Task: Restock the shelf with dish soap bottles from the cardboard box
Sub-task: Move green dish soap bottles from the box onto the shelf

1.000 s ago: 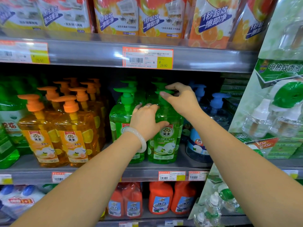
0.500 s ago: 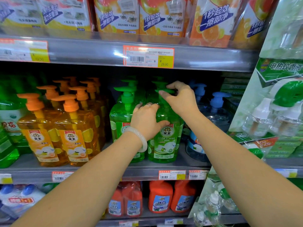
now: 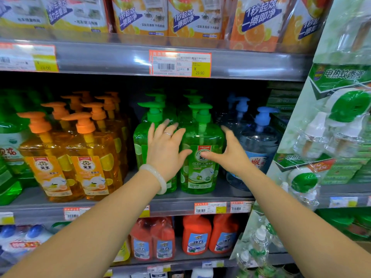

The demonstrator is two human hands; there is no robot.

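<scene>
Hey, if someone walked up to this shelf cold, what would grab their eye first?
Probably the two open hands, left hand and right hand, flanking the front green bottle at the middle of the shelf. Next, the orange bottles crowded to its left, and the price tag on the rail above.
</scene>
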